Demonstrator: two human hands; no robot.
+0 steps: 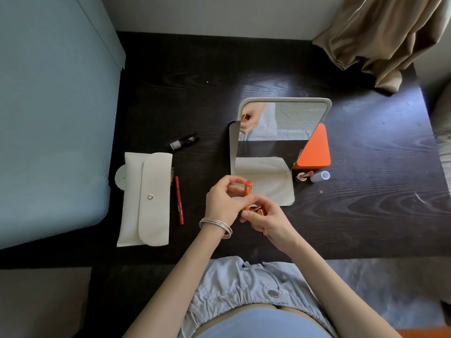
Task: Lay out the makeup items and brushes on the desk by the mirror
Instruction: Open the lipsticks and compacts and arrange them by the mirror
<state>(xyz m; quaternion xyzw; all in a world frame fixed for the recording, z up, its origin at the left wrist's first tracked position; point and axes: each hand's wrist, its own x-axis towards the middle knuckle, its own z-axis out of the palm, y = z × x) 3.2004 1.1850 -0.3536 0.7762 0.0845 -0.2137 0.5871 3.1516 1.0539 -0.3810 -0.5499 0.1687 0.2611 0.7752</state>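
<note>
Both hands grip one orange lipstick over the desk before the mirror: left hand on its tube, right hand hiding its base.

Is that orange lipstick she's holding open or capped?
Open. The lipstick shows its bare coral tip, held upright in the left hand; the right hand holds what looks like its gold cap.
</note>
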